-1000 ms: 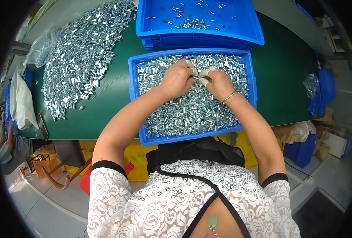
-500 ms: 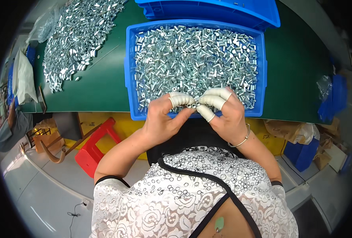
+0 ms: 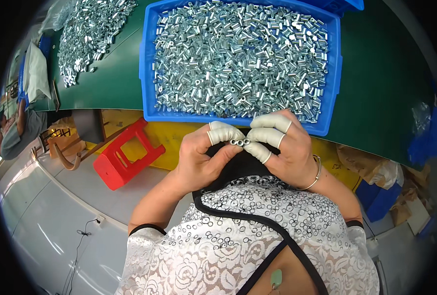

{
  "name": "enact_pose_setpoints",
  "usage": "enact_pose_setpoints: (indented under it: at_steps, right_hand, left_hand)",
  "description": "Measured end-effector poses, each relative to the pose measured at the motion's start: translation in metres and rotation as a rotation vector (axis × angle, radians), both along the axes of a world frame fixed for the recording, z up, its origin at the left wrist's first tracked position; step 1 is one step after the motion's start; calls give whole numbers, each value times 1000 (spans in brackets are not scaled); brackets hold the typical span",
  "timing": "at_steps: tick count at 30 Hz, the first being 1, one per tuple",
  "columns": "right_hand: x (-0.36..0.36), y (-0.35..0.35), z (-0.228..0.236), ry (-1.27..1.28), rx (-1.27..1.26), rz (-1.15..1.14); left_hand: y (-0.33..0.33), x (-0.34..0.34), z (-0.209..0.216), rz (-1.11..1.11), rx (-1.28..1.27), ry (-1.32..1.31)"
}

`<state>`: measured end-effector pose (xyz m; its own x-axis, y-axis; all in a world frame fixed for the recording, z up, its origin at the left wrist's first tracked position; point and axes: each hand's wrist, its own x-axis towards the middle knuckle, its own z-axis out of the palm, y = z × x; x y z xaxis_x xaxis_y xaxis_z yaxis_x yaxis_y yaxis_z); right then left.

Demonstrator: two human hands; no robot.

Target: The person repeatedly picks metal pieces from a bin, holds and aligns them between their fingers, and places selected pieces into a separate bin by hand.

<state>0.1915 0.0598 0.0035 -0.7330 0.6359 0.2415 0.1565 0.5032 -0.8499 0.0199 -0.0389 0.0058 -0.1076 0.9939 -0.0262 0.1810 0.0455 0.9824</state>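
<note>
My left hand [image 3: 196, 160] and my right hand [image 3: 292, 150] meet just in front of the blue tray [image 3: 191, 117], pinching a short row of small silver metal sleeves [image 3: 239, 143] between their fingertips. The sleeves' round open ends face up toward me, side by side. White finger covers sit on several fingers of both hands; my left thumb is bare. Behind my hands, the tray is filled with a thick layer of loose sleeves [image 3: 238, 59] like these, lying in all directions.
A heap of shiny metal pieces [image 3: 88, 37] lies on the green tabletop [image 3: 122, 86] at the far left. A red plastic stool [image 3: 125, 155] stands below the table's edge. Blue bins [image 3: 380, 196] and cardboard are at the right. Another person [image 3: 26, 130] is at the far left.
Both hands have come back from over the tray's near edge to in front of it, still holding the sleeves. The view has shifted, so the tray appears higher.
</note>
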Motion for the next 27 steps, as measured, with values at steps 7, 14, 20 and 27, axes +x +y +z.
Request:
enact_pose_setpoints:
  at_steps: [7, 14, 20, 27]
  right_hand:
    - [-3, 2, -4, 16, -1, 78]
    - [-26, 3, 1, -51, 23, 59]
    - [-43, 4, 13, -65, -18, -121]
    - [-56, 0, 18, -106, -97, -404]
  left_hand:
    - [-7, 4, 3, 83, 51, 88]
    - [-11, -4, 0, 346, -459, -764]
    - [36, -60, -12, 159, -645, -1201]
    - [237, -135, 25, 28, -132, -221]
